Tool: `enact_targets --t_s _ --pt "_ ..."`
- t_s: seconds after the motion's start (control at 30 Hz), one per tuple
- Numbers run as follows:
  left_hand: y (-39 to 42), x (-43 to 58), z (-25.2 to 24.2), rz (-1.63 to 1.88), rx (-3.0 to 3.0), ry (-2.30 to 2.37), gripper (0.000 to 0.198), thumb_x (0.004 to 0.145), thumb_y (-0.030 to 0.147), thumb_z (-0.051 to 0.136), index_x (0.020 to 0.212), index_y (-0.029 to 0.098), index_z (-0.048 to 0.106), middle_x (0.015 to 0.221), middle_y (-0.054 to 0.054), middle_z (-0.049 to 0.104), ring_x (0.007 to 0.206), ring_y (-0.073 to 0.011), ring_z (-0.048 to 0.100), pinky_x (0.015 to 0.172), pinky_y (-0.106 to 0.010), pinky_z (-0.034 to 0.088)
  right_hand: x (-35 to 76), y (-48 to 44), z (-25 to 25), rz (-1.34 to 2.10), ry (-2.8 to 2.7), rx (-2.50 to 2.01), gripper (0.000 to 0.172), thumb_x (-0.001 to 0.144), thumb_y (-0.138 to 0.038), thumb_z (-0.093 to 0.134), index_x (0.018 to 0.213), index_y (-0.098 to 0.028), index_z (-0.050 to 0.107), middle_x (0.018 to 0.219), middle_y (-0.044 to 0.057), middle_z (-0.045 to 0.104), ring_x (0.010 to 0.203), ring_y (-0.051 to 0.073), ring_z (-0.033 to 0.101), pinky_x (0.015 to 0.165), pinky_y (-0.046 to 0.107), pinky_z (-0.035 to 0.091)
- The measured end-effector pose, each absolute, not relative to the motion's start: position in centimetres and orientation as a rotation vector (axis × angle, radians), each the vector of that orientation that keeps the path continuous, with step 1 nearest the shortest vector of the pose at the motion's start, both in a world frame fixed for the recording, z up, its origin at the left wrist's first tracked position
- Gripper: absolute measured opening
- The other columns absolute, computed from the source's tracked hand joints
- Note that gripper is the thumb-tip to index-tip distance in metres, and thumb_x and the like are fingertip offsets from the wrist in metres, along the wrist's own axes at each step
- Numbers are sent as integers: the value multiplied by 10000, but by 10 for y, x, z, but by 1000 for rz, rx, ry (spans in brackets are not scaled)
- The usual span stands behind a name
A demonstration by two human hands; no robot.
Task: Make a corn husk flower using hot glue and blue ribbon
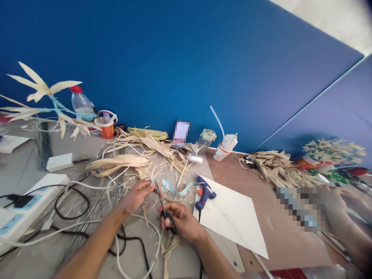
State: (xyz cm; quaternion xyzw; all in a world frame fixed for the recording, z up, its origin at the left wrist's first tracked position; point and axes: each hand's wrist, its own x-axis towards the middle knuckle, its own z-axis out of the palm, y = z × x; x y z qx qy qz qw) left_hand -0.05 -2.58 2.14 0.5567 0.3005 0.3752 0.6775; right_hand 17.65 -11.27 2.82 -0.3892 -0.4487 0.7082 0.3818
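My right hand (pixel 180 221) is closed around the black handles of a pair of scissors (pixel 160 195), whose blades point up and away beside my left fingertips. My left hand (pixel 140 193) pinches the end of a thin light blue ribbon (pixel 183 190) close to the blades. The rest of the ribbon curls across the table to the right, toward a dark blue glue gun (pixel 204 193) lying on a white sheet (pixel 232 217). Dried corn husks (pixel 119 162) and small husk scraps lie about my hands.
On the left are a white power strip (pixel 37 203), looped cables and a husk flower branch (pixel 55 97) in a plastic bottle (pixel 81 102). A cup (pixel 106 127), a jar (pixel 207 139) and another cup (pixel 223 149) stand along the blue partition. At right, a co-worker's arm (pixel 343 217) reaches in.
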Motion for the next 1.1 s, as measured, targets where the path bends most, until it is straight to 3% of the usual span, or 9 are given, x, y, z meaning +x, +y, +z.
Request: enact_targets --t_s 0.27,0.57,0.8,1.1 --pt "-35 5 27 776 1084 628 310 820 416 585 771 155 744 682 -74 716 569 -189 622 646 -310 491 168 -114 25 1812 -1065 -885 516 560 -511 805 895 -187 584 662 -23 588 538 76 422 504 204 290" --pt "-37 2 33 831 1112 564 283 798 410 617 763 162 750 679 -86 705 773 -247 660 695 -317 504 166 -116 22 1860 -1067 -832 486 586 -481 798 910 -188 588 659 -25 614 486 62 416 469 195 288" --pt "-36 1 31 855 1122 577 267 788 398 630 728 165 746 720 -87 708 779 -242 649 721 -310 489 163 -116 20 1857 -1019 -889 440 568 -413 822 873 -190 597 616 -49 600 497 61 449 506 196 321" --pt "-39 3 30 884 1085 600 288 785 429 627 716 175 742 700 -71 706 724 -216 641 715 -310 495 159 -116 26 1834 -1035 -834 490 547 -461 823 886 -192 593 650 -34 609 533 70 469 533 199 348"
